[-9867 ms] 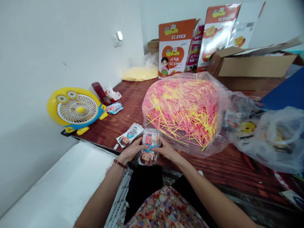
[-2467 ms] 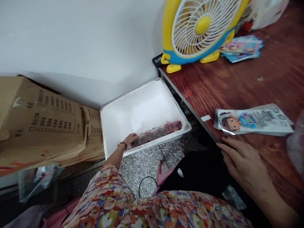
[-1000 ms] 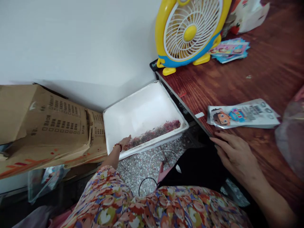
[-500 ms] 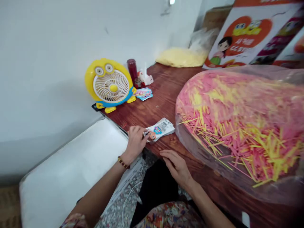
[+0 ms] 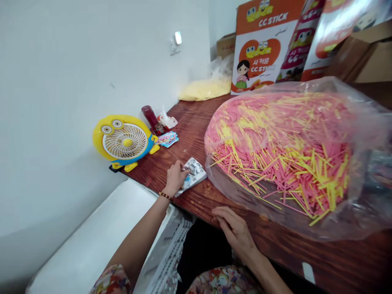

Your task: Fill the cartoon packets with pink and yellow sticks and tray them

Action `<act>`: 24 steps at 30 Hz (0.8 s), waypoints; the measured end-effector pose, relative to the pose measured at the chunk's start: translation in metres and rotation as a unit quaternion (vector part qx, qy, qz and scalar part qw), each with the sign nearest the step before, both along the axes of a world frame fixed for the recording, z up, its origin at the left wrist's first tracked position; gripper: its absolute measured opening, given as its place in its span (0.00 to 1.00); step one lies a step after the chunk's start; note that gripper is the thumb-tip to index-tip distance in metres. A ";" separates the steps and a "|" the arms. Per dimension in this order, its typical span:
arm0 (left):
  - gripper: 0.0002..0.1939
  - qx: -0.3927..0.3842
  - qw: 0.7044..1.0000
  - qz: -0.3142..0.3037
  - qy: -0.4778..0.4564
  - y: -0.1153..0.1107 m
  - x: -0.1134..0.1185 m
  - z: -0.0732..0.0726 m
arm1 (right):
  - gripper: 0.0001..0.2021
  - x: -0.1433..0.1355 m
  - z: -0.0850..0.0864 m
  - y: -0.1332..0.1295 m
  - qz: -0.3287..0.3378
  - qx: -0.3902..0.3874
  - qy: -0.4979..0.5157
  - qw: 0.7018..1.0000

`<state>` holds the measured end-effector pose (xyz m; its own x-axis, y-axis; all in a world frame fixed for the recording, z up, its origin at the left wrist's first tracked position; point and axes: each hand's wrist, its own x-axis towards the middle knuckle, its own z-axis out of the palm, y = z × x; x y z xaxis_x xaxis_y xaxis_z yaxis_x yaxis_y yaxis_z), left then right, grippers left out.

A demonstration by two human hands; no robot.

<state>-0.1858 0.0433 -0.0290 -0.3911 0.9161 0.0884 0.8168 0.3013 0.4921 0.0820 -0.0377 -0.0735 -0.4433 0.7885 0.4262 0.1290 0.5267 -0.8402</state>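
Observation:
My left hand [image 5: 175,178], with a beaded bracelet at the wrist, is over the near-left part of a stack of small printed packets [image 5: 199,178] on the table. Its fingers are closed at the upper packet, whose silvery, dark-patterned face [image 5: 192,165] partly shows; the fingertips' exact hold is hard to see. My right hand [image 5: 235,229] rests at the table's front edge, fingers stretched and slightly curved, with nothing in it. To its right and beyond lies a big clear plastic bag [image 5: 226,200] full of thin pink and yellow sticks [image 5: 284,151].
A yellow fan [image 5: 127,142] stands at the table's left edge. Behind it are a dark red bottle [image 5: 150,118], tissues [image 5: 167,120] and colourful packets [image 5: 168,139]. A yellow-filled bag [image 5: 203,90] and printed cartons [image 5: 257,53] line the back. A white surface [image 5: 101,237] adjoins at left.
The view has swung right, bringing more cartons in. My left hand stays at the stack, where a silvery patterned face now shows on top. My right hand stays near the edge.

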 end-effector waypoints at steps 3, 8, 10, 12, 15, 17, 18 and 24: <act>0.10 0.008 0.998 0.003 -0.059 0.005 -0.007 -0.003 | 0.13 0.000 -0.002 0.000 -0.002 -0.011 -0.002 1.000; 0.09 -0.001 0.996 -0.008 -0.091 0.006 -0.015 -0.002 | 0.14 0.000 -0.007 -0.002 0.008 -0.018 -0.016 1.000; 0.09 0.005 0.995 -0.003 -0.095 0.004 -0.017 -0.001 | 0.14 0.000 -0.008 -0.002 0.009 -0.017 -0.020 1.000; 0.11 0.015 0.996 0.003 -0.092 0.003 -0.019 0.000 | 0.13 0.000 -0.009 -0.003 0.012 -0.015 -0.030 0.999; 0.11 0.026 0.996 0.010 -0.088 0.002 -0.022 0.000 | 0.13 -0.001 -0.009 -0.004 0.016 -0.020 -0.043 0.999; 0.11 0.038 0.995 0.015 -0.088 0.001 -0.024 0.003 | 0.13 -0.001 -0.009 -0.005 0.020 -0.035 -0.041 0.998; 0.10 0.045 0.995 0.014 -0.090 0.000 -0.025 0.006 | 0.12 -0.001 -0.008 -0.005 0.023 -0.051 -0.035 0.998; 0.06 0.027 0.980 -0.087 -0.175 -0.027 0.004 0.042 | 0.11 0.011 0.017 0.020 -0.022 -0.215 0.054 0.975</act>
